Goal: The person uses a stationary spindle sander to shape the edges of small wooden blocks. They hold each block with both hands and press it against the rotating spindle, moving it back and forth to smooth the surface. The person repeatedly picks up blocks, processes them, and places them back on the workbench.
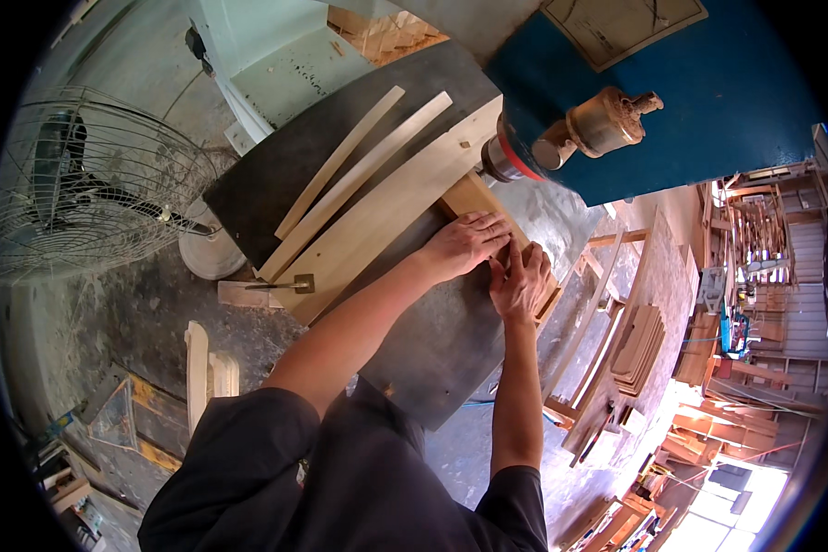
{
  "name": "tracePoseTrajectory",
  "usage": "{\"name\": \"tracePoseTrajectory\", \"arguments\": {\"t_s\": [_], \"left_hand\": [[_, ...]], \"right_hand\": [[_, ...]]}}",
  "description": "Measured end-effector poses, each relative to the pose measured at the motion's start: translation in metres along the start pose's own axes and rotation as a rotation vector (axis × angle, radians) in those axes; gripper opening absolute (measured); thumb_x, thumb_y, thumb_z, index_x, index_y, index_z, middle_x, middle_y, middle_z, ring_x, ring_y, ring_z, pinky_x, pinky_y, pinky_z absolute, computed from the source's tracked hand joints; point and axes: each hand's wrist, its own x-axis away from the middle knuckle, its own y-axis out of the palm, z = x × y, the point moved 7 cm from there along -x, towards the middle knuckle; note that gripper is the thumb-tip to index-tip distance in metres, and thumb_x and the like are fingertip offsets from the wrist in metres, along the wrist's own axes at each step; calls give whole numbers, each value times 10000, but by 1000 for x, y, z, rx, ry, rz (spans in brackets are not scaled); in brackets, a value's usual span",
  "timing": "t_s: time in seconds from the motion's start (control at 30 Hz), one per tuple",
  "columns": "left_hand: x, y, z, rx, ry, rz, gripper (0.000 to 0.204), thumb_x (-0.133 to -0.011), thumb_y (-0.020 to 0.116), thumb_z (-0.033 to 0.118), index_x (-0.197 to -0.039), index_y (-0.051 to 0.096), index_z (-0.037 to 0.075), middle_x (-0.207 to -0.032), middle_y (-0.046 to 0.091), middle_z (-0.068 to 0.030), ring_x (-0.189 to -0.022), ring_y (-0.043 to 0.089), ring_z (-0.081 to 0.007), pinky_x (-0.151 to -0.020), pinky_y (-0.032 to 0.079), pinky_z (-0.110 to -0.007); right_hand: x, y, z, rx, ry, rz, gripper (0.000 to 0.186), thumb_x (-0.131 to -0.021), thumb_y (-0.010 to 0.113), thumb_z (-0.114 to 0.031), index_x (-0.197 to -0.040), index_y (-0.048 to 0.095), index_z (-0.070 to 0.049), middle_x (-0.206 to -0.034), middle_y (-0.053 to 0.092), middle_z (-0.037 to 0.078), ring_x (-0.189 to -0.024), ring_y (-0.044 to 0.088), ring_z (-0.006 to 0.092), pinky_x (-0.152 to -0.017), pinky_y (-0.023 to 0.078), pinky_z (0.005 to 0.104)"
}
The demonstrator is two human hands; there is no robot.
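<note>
Both my hands are on a short wooden piece [474, 196] that lies on the machine's dark metal table [405, 368]. My left hand [469, 244] presses over its near side, fingers bent together. Just to its right, my right hand [522, 283] grips the same piece, thumb and fingers against its side. The piece's far end sits close to the machine's metal spindle [500, 158], which has a red ring around it. Alongside lies a long pale board [386, 212], fixed to the table with a small metal clamp [304, 283]. The piece's underside is hidden.
Two thin wooden strips [359, 184] lie beyond the board. A wire-caged fan [83, 184] stands at the left. The blue machine body [708, 110] carries a dusty cylindrical fitting [607, 124]. Stacked wood [639, 350] rests on a bench at the right.
</note>
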Motion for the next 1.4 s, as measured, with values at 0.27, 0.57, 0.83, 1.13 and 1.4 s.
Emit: {"name": "tracePoseTrajectory", "arguments": {"t_s": [0.27, 0.57, 0.83, 1.13, 1.4], "left_hand": [[-5, 3, -2, -8, 9, -14, 427, -999, 658, 228, -1406, 697, 102, -1552, 629, -69, -1507, 517, -261, -1271, 364, -444], [-8, 5, -3, 0, 10, -9, 449, -972, 694, 203, -1409, 697, 102, -1546, 631, -67, -1498, 527, -273, -1246, 399, -453], [-10, 4, -3, 9, 4, -4, 439, -963, 703, 198, -1388, 710, 91, -1524, 645, -73, -1487, 536, -277, -1241, 404, -452], [-12, 17, -10, -37, 8, -56, 423, -1023, 626, 267, -1417, 692, 130, -1562, 615, -62, -1508, 510, -254, -1277, 354, -430], [-16, 18, -10, -31, 8, -20, 429, -1017, 637, 267, -1416, 698, 123, -1551, 627, -62, -1508, 511, -247, -1290, 339, -426]], "right_hand": [[-4, 0, 4, 6, 20, -31, 593, -930, 786, -345, -1478, 680, -146, -1467, 556, 283, -1317, 526, 501, -1160, 418, 568], [-6, 2, 6, -9, 18, -23, 626, -890, 815, -317, -1478, 671, -156, -1453, 544, 278, -1307, 516, 504, -1134, 429, 583], [-8, 1, 7, 11, 2, -8, 608, -908, 801, -327, -1476, 672, -148, -1429, 563, 278, -1304, 530, 501, -1134, 437, 577], [-11, 3, 10, 44, -11, 16, 590, -910, 805, -328, -1462, 689, -155, -1429, 569, 255, -1291, 549, 483, -1077, 482, 567], [-13, 3, 12, 40, -16, 26, 568, -923, 799, -352, -1446, 703, -153, -1431, 573, 266, -1286, 561, 488, -1077, 487, 575]]}}
